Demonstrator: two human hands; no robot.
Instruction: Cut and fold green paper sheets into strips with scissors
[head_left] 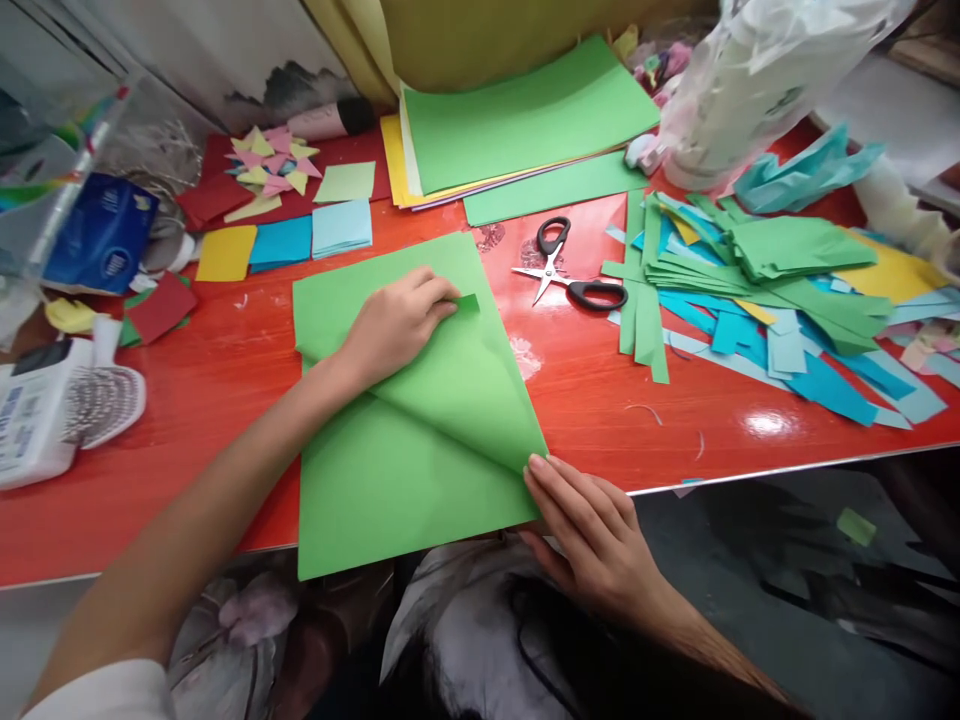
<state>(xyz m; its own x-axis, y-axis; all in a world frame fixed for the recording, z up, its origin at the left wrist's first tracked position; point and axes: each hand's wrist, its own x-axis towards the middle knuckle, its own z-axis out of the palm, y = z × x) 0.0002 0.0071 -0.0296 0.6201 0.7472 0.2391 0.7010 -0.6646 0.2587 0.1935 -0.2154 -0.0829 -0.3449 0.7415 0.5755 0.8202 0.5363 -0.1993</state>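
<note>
- Head view: green sheet [390, 500] lies at the front edge of the table [581, 405], near left corner overhanging; its flap [457, 400] is turned back, bulging along the bend.
- Left hand [394, 325]: fingers half-curled on the flap, probably to press it flat; cannot tell whether it pinches.
- Right hand [592, 530]: fingers nearly straight, together, at the sheet's right edge where the bend ends, apparently steadying it; thumb's hold unclear.
- Scissors [551, 269]: blades parted, right of the sheet, presumably for easy reach; paper strips [694, 272] toward table's right.
</note>
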